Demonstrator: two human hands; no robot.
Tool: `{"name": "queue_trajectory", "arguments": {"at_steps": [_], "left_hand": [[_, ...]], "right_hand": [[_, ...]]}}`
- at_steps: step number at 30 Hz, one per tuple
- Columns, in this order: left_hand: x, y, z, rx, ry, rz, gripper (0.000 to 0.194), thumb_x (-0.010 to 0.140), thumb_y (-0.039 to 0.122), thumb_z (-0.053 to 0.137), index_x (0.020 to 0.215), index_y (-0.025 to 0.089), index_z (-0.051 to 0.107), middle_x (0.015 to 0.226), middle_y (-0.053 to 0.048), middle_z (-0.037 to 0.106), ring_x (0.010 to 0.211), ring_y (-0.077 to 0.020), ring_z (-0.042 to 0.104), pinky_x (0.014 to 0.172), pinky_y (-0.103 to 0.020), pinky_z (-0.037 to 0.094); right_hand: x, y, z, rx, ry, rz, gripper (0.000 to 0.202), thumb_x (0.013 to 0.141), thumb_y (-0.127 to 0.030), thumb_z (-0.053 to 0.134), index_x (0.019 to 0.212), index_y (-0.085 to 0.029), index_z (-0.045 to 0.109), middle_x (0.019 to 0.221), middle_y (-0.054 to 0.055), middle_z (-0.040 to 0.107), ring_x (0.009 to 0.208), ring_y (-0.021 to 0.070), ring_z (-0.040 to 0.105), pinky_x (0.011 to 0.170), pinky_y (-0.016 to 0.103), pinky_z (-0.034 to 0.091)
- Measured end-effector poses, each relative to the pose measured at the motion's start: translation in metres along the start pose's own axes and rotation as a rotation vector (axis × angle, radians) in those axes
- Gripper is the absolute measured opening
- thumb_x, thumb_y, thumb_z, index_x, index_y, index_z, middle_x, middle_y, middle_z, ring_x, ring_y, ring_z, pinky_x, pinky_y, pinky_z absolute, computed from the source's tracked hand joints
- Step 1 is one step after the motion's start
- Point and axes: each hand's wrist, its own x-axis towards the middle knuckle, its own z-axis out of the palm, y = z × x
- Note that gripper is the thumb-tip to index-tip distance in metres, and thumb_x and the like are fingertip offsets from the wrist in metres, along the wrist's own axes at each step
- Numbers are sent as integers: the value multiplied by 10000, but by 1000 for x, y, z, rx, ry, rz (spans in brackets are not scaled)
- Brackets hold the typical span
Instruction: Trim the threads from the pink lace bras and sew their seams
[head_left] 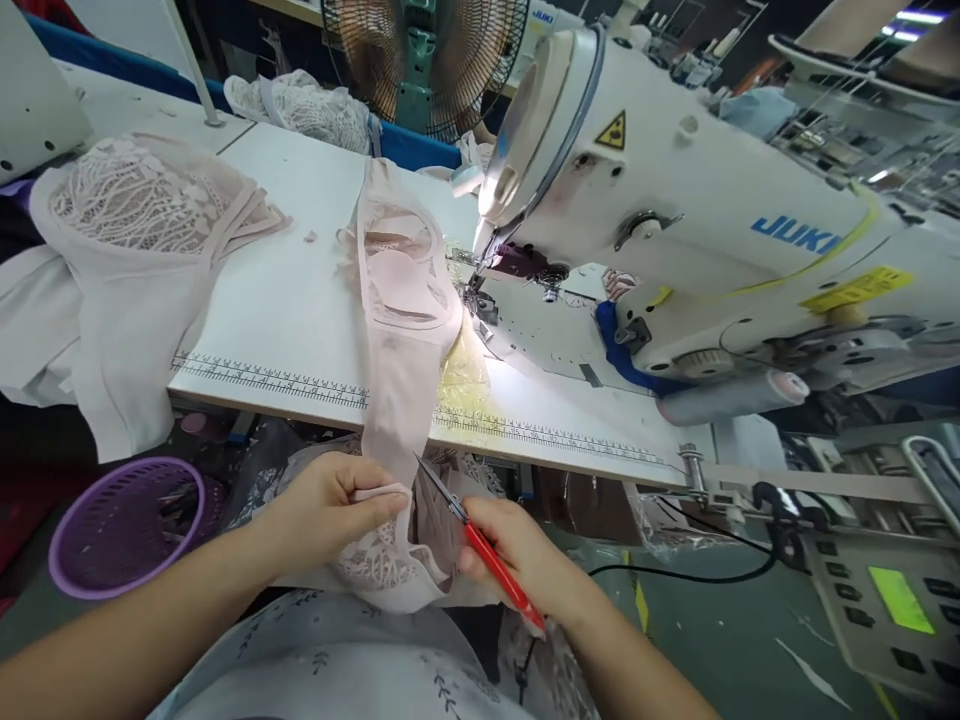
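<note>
A pale pink bra (405,375) with lace lies partly on the white sewing table and hangs over its front edge toward my lap. My left hand (326,515) pinches an edge of it between thumb and fingers, just below the table edge. In my right hand (521,560) is a pair of small scissors (487,555) with red handles. Their pointed metal blades reach up and left, close beside the hanging fabric. Whether the tips touch the cloth I cannot tell. The upper end of the bra lies near the needle area of the sewing machine (637,170).
More pale pink bras (142,230) are piled at the left of the table. Printed ruler marks (277,380) run along the front edge. A purple basket (127,590) stands below left, and a fan (424,60) behind. A control panel (885,590) juts out at the right.
</note>
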Motion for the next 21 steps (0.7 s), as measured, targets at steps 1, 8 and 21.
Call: {"name": "queue_trajectory", "arguments": {"at_steps": [1, 8, 21], "left_hand": [[-1, 0, -1, 7, 4, 24, 317, 789, 419, 540, 662, 140, 620, 627, -12, 507, 590, -134, 475, 558, -242, 392], [-1, 2, -7, -21, -39, 26, 356, 785, 433, 565, 591, 135, 590, 583, 6, 446, 543, -110, 419, 495, -228, 340], [-1, 6, -9, 3, -70, 60, 387, 781, 379, 558, 484, 156, 445, 514, 31, 380, 499, -92, 370, 470, -224, 293]], "right_hand": [[0, -2, -5, -29, -3, -20, 496, 819, -652, 418, 629, -222, 263, 575, -51, 321, 503, 100, 290, 477, 241, 225], [0, -7, -21, -150, -65, -51, 499, 791, -612, 512, 620, -222, 252, 573, -58, 312, 507, 101, 244, 485, 241, 198], [3, -9, -20, -208, -89, -52, 515, 780, -657, 497, 623, -224, 267, 572, -54, 325, 507, 107, 256, 488, 245, 209]]}}
